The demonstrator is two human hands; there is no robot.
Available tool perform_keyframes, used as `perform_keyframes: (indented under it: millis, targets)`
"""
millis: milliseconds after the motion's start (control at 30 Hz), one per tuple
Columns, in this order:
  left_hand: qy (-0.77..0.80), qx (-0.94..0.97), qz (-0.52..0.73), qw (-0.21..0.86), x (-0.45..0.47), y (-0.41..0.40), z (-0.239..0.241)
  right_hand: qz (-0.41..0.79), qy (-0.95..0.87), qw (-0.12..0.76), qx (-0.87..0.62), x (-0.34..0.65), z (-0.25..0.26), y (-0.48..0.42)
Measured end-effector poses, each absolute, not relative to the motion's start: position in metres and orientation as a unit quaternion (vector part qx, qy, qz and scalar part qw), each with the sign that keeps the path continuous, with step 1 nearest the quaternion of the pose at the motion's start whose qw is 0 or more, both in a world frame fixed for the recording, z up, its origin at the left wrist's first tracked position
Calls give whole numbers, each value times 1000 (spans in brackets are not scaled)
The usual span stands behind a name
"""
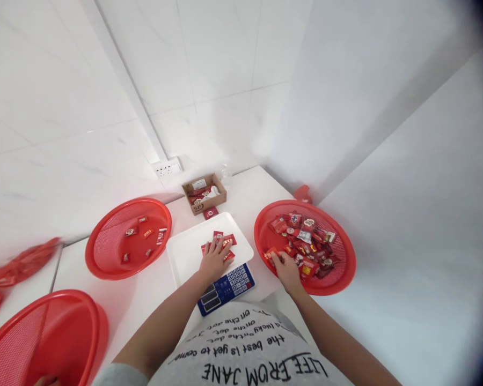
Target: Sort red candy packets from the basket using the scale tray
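My left hand [213, 259] lies flat with its fingers spread over several small red snack packets [228, 240] on the white tray [185, 236] of a weighing scale. Part of those packets is hidden under the fingers. At the near left side of a round red basket [348, 268], my right hand [286, 268] pinches a small red packet [270, 253] between thumb and fingers. Many red wrapped packets [306, 244] are heaped inside that basket. The scale's blue keypad panel [227, 289] faces me, partly covered by my left forearm.
An open cardboard box [204, 205] of packets stands behind the scale, with a red packet [210, 213] before it. Another red basket [100, 252] on the left holds several packets. Lower left, a third basket [99, 327] has part of a hand [47, 381] inside. A socket [168, 168] is on the wall.
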State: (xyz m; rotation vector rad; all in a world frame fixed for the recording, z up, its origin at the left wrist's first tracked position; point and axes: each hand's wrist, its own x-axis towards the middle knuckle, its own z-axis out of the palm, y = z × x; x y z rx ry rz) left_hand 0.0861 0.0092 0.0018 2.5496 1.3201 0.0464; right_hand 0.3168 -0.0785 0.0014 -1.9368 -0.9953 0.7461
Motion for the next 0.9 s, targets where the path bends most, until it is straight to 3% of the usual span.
perform_keyframes:
  millis: [467,700,900]
  targets:
    - [415,904,38,100,29,16,1,276,-414,392,-774,319,1,-80]
    - [626,770,56,114,52,1,3,263,-426,374,-781,318,-1,-78]
    - [691,705,42,156,74,9,0,256,-440,359,-783,318,-1,-79]
